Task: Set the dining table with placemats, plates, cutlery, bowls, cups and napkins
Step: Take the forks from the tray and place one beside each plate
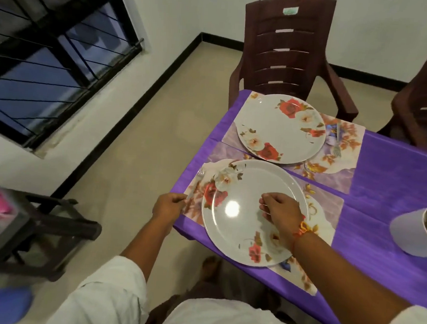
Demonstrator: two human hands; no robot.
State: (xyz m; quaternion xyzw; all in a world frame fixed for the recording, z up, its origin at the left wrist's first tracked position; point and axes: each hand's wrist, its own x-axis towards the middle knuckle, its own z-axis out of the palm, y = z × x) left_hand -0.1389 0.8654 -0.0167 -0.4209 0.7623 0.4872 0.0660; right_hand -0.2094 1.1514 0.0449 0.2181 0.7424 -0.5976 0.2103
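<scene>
1. The table has a purple cloth on it, and a brown chair is tucked in at the far end.
2. There are floral placemats on the left side. The near placemat and far placemat each have a plate on them.
3. The near plate is glossy and hangs a little over the table edge. The far plate sits fully on its mat. I'd guess they're stiff, slick and chippable, so lift them by the rim with two hands.
4. A white pot sits off to the right, well apart from the plates.
5. The left hand is wrapped round the handle end of the near fork. The right hand hovers over the near plate with its fingers curled. It might be pinching something thin, but honestly I can't tell.
6. The near fork lies on the mat just left of the near plate, tines pointing away. It looks light, rigid and smooth, so the handle is the right place to hold it. It'll probably slide easily on that mat when nudged straight. The far fork is already down beside the far plate.
</scene>
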